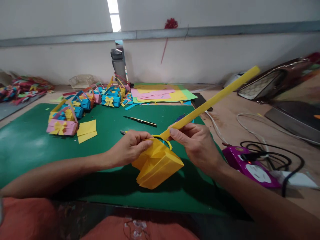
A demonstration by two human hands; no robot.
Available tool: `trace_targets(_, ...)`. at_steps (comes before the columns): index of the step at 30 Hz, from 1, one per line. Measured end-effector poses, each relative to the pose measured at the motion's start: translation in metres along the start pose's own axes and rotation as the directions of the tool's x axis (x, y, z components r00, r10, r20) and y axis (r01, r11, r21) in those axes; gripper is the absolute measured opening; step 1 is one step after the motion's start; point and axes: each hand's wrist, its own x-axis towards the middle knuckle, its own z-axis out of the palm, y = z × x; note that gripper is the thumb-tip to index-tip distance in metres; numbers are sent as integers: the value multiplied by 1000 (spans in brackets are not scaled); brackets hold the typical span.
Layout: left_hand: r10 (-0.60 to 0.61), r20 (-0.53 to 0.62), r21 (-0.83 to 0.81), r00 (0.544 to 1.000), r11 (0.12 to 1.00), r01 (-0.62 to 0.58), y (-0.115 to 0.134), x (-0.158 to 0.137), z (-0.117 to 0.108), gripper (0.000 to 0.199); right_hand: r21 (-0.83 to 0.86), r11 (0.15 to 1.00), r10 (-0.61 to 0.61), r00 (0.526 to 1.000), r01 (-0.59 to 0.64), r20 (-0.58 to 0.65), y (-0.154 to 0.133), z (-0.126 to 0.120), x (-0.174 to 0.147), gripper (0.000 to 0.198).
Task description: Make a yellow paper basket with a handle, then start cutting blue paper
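A folded yellow paper basket (160, 165) hangs tilted over the green mat, pinched at its upper edge by my left hand (133, 146). My right hand (196, 143) is closed on a long yellow paper strip (212, 100), which slants up to the right. The strip's lower end comes close to the basket's edge; I cannot tell if they touch. Behind my hands lies a pair of scissors with yellow handles (169, 144), largely covered by the basket and my fingers. Their metal tip shows just left of my left hand's fingers.
Finished-looking paper baskets with bows (62, 126) stand at the left. Yellow paper squares (86, 130) and a pen (140, 121) lie on the green mat (107, 116). Coloured sheets (162, 91) are stacked behind. A purple power strip (250, 166) with black cables sits at the right.
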Motion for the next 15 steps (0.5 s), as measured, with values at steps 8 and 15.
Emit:
trace_targets(8, -33, -6, -85, 999, 996, 33, -2, 4, 0, 23, 8, 998, 66, 997, -66, 27, -1, 5, -4, 22)
trace_targets(15, -71, 3, -180, 997, 981, 70, -3, 4, 2, 25, -35, 995, 91, 995, -90, 30, 4, 7, -3, 21)
